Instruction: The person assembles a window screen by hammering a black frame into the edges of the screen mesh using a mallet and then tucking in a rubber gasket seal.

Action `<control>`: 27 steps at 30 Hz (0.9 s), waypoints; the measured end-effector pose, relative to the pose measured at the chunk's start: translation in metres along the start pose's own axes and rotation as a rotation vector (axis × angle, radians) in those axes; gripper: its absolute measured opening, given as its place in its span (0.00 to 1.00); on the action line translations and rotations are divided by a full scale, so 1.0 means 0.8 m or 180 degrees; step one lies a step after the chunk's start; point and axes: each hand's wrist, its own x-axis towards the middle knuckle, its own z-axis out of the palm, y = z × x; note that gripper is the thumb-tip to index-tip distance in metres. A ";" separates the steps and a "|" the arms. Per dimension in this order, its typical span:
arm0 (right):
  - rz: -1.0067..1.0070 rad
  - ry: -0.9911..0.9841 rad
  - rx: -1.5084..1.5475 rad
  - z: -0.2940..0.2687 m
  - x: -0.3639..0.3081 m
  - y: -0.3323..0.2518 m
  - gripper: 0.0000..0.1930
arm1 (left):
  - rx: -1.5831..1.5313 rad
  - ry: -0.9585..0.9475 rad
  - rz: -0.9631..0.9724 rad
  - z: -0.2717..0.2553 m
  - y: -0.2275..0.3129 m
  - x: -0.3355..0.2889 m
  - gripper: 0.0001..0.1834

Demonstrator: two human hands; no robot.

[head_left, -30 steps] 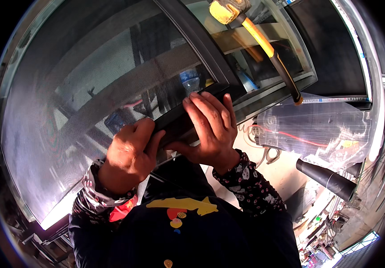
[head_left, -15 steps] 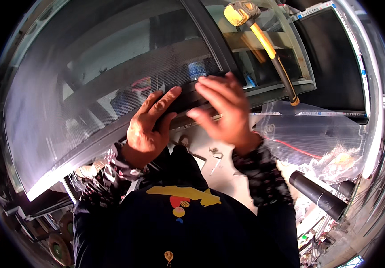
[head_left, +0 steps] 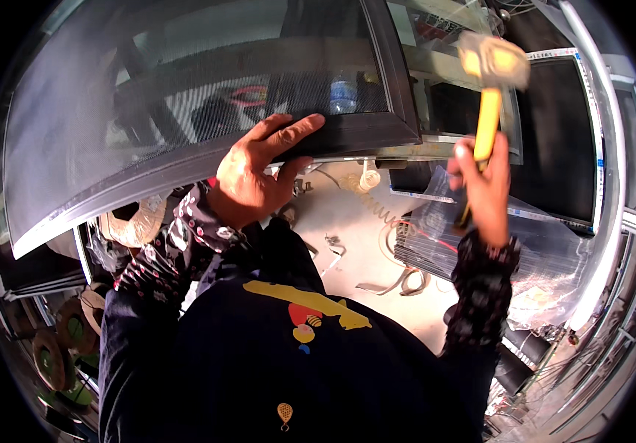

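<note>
My left hand (head_left: 259, 173) lies on the near edge of a dark-framed mesh screen (head_left: 362, 131). Its fingers are stretched over the frame and its thumb is apart from them. To the right, past the screen's corner, my right hand (head_left: 486, 184) is wrapped round the handle of a mallet (head_left: 489, 122). The handle is yellow toward the head, with a dark grip below. The mallet is raised head up, and its blocky yellow and grey head is blurred by motion. It is apart from the screen.
A bottle (head_left: 343, 94) shows through the mesh. At the right stand a dark panel with a white taped edge (head_left: 558, 140) and clear plastic sheeting (head_left: 473, 240). Below lie a coiled cord (head_left: 384, 213) and loose strips (head_left: 407, 284). A tape roll (head_left: 133, 221) is at the left.
My right hand has left the screen's frame, moved right and picked up the mallet that lay beside the screen. My left hand stays on the frame. The view has shifted slightly.
</note>
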 end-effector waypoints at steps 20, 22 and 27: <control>0.0134 0.0215 -0.1935 0.084 -0.099 -0.001 0.11 | -0.0810 -0.0042 -0.0117 0.009 -0.009 0.001 0.30; -0.0005 0.0158 -0.1954 0.074 -0.102 -0.014 0.10 | -0.0760 0.0051 -0.0061 0.014 -0.013 -0.006 0.30; 0.0166 0.1360 -0.0281 0.083 -0.103 -0.100 0.10 | -0.0785 0.0035 -0.0097 0.010 -0.014 -0.002 0.29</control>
